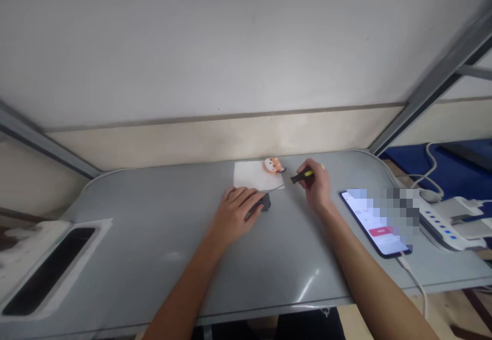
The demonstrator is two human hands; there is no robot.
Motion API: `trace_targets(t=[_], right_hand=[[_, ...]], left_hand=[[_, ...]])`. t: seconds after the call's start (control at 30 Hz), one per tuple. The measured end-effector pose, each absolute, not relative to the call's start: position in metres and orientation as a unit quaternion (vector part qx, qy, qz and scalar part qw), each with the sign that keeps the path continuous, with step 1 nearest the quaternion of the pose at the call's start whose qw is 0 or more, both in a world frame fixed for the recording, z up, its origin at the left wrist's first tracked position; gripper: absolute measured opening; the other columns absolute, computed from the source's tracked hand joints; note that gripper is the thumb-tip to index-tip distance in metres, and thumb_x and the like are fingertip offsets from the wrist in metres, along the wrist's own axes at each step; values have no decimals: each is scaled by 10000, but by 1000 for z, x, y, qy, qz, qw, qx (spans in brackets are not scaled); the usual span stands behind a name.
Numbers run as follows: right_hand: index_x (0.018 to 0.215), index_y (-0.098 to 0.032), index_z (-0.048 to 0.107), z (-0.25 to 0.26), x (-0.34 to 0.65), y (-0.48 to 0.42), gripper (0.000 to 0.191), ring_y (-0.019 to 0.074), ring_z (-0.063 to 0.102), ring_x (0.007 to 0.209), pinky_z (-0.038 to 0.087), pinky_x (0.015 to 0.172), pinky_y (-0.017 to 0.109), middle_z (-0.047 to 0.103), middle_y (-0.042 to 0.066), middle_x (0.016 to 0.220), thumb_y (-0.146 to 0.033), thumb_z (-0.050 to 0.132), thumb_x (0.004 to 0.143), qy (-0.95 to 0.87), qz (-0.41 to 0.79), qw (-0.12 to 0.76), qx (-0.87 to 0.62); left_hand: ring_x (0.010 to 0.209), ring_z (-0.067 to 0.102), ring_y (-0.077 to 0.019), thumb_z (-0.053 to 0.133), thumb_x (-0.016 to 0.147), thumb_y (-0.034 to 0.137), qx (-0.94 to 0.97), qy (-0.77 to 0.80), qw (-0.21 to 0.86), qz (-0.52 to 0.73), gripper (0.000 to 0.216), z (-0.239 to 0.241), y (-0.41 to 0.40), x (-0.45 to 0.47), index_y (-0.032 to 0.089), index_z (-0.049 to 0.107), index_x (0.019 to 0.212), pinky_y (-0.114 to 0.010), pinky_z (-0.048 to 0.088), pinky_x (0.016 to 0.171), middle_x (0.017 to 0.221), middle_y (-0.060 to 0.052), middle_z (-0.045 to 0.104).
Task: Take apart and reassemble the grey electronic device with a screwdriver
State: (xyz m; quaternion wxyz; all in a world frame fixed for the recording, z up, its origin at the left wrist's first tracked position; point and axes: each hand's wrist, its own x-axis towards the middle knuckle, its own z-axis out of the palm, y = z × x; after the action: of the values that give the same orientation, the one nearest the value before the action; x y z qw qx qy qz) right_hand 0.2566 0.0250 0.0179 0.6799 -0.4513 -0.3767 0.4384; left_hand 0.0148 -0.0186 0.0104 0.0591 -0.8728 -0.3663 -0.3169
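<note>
Small dark block [264, 203] right at the centre of things, low on the grey table [154, 222], just off the near edge of a white paper sheet [249, 173]; the left hand [239, 208] has it pinned, fingers over the far side, thumb along the near side, much of it covered; and over on the other flank the right hand [317, 182] is curled round the black-and-yellow handle of a screwdriver [299, 177], its thin shaft slanting across toward the block; whether the tip touches, I cannot tell from here! The hands are well apart from each other, each closed on its own piece; the step in hand looks like steadying the block and lining up the tool, and the next move, I'd judge, calls for a firm left hold and a careful tip clear of those fingers; farther out, an orange-and-white animal-faced case [272, 165] sits on the paper; a lit smartphone [369, 222] lies to the right, a white power strip [438, 222] beyond it.
</note>
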Motion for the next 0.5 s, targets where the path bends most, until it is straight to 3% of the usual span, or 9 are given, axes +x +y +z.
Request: trace_targets(t=[0.33,0.5], right_hand=[[603,-193,595,13,259,33,293,65,351,408,206,399,242,459,-35,534,-377,629,829,-302,458,729,-409],[598,-198,593,12,257,34,302,74,366,406,216,412,247,430,-46,498,-393,610,828,-285,454,720,-440]], left_hand=[[981,691,-217,555,1038,218,-887,-362,71,-279,227,11,-17,14,231,688,1222,-399,452,920,1080,-57,769],[1149,678,-246,552,1036,239,-876,-382,27,-294,317,17,-23,1,253,638,1341,-438,457,1027,1234,-84,745]])
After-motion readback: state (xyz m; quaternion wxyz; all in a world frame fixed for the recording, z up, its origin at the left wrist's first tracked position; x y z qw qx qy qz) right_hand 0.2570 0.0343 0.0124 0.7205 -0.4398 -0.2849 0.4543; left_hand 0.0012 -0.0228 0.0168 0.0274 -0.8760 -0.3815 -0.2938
